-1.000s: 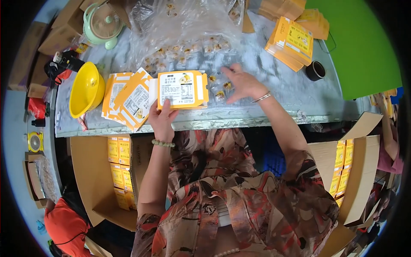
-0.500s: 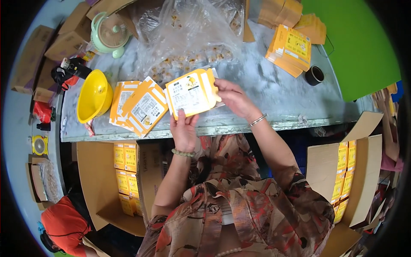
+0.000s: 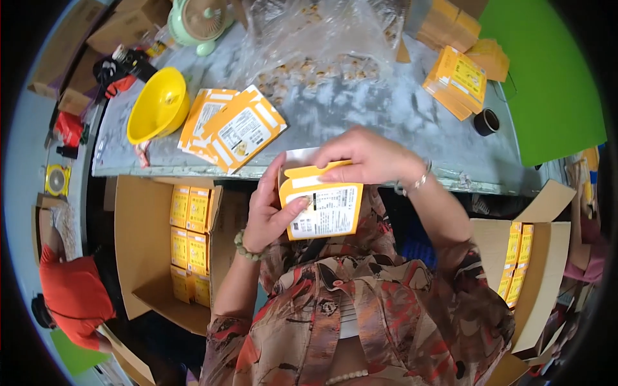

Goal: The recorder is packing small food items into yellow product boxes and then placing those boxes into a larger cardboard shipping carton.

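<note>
In front of my chest, past the table's near edge, I hold a small yellow and white carton (image 3: 328, 209) with its printed panel facing up and its flaps at the far end. My left hand (image 3: 269, 209) grips its left side, thumb on the printed panel. My right hand (image 3: 367, 157) is closed on the flaps at the top, fingers over the edge and thumb in front; its fingertips are partly hidden. Beyond, a loose pile of flattened yellow cartons (image 3: 243, 132) lies on the table (image 3: 373, 109).
A yellow bowl (image 3: 143, 112) stands at left, near a mint-green fan-like appliance (image 3: 198, 22). A clear plastic bag (image 3: 302, 42) with small wrapped pieces lies at the back. Carton stacks (image 3: 457, 80) and a dark cup (image 3: 486, 122) are at right. Open cardboard boxes (image 3: 138, 241) flank me; a person in red (image 3: 74, 293) works at left.
Both hands have brought the carton closer to my body and turned it, so a different printed panel shows. My right hand has moved from its right end onto its top flaps.
</note>
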`<state>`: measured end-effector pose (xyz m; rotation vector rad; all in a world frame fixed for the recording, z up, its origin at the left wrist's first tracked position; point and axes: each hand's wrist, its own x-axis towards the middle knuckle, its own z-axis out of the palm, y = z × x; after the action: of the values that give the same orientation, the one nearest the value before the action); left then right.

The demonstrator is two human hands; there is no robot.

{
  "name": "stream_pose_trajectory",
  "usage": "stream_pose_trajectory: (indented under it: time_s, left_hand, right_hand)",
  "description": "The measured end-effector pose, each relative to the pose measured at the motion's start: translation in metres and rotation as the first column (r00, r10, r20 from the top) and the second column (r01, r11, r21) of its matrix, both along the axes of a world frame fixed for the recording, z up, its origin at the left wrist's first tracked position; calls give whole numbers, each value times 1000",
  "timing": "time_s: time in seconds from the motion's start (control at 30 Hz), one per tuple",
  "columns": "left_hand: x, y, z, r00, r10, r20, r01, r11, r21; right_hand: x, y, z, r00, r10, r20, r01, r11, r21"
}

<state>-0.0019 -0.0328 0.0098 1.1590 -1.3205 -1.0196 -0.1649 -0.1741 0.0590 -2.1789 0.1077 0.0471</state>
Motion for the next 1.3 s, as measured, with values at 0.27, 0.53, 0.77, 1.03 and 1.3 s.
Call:
stream_pose_trajectory:
  time_s: [0.27,0.53,0.77,1.03,1.3]
  left_hand:
    - [-8,42,-44,880,327,-345,-326,943,62]
    - [12,46,-54,932,288,-221,-193,908,371]
    - [12,39,-25,971,91,220,-57,986,-153]
    - [6,52,-29,967,-6,254,-13,997,70]
    - [58,54,-21,451,-28,-892,556,791,256]
  right_hand:
    - [3,96,-90,524,-759,386,715,639,285]
    - [0,88,-86,658,-694,294,615,720,322]
    - [-17,87,-72,767,-560,314,507,828,240]
    - [-20,91,-81,810,-538,232,471,834,287]
    - [14,67,-15,686,-216,695,354,933,-60]
